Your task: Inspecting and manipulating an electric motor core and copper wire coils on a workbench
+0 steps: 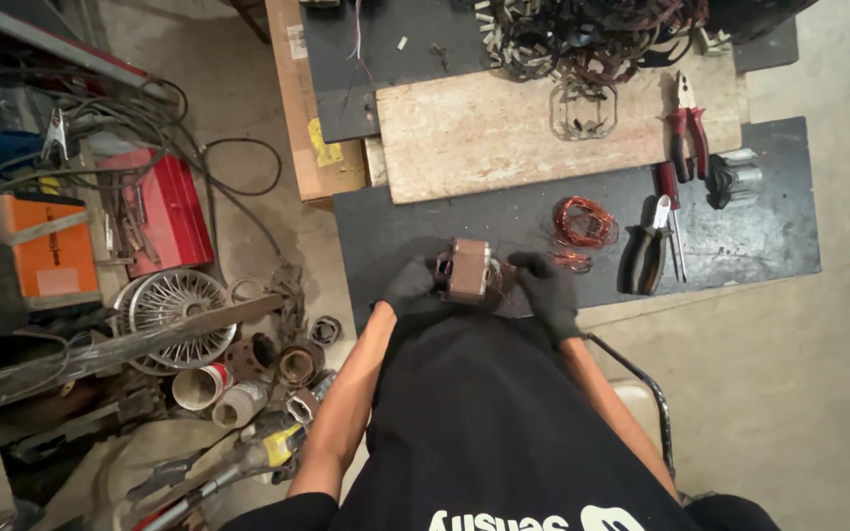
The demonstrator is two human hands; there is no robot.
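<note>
Both of my hands wear black gloves and hold a small brown block-shaped winding or transformer core [467, 268] at the near edge of a dark board [740, 246]. My left hand [411, 287] grips its left side. My right hand [546, 287] grips its right side. A loose coil of copper wire [583, 222] lies just beyond my right hand. I cannot see the underside of the block.
Black-handled pliers [644, 251], a red screwdriver [669, 202] and red-handled pliers [688, 126] lie to the right. A pale wooden plank [484, 128] and a heap of dark wire and metal strips [582, 34] sit farther back. Red toolbox [167, 206], orange box [46, 251], fan grille [171, 305] and scrap crowd the floor on the left.
</note>
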